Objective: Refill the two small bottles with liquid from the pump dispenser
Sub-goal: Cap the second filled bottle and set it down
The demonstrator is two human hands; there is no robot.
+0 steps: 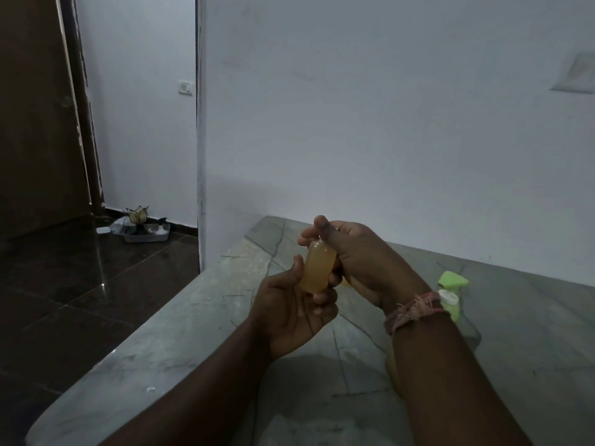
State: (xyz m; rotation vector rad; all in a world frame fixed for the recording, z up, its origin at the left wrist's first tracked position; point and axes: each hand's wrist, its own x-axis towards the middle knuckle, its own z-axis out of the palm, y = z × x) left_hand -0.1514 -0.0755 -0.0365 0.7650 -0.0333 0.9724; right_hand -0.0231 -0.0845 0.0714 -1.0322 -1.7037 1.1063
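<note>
A small clear bottle [317, 268] filled with yellowish liquid is held above the marble counter [199, 317]. My left hand [296, 310] grips its lower part from below, thumb along its left side. My right hand [351, 259] is curled round its top, where thumb and fingers pinch at the neck; the cap is hidden under them. The pump dispenser [450, 292], with a green head and white collar, stands to the right, partly behind my right wrist. A yellowish shape [394, 365] shows under my right forearm, mostly hidden.
The counter's left edge drops to a dark tiled floor [80, 284]. A white wall runs close behind the counter. A tray with small items [146, 233] lies on the floor by a brown door [35, 123].
</note>
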